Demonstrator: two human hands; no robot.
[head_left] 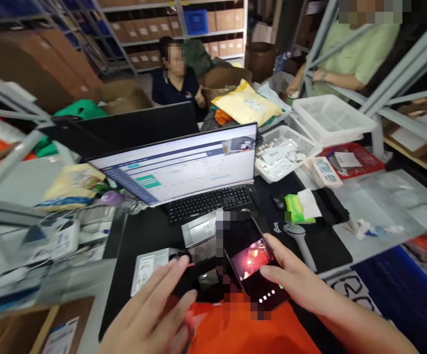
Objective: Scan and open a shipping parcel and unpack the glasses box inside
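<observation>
My right hand [290, 278] is wrapped round a smartphone [250, 258], thumb over its screen, which shows a reddish picture. My left hand [154, 305] hovers at the lower middle with its fingers stretched and apart, holding nothing. Beneath both hands lies a bright orange bag [250, 329], partly blurred. Just beyond my left fingertips sits a white box with printed labels [149, 268]. An open silvery box [203, 228] lies further back, close to the phone's upper edge. Part of the area between the hands is pixelated.
A monitor [184, 167] stands behind a black keyboard [209, 202]. To the right are a handheld scanner [302, 243], a green tissue pack [300, 206], a white basket of small packets [287, 152] and a red tray [361, 162]. Two people [178, 86] are beyond the desk.
</observation>
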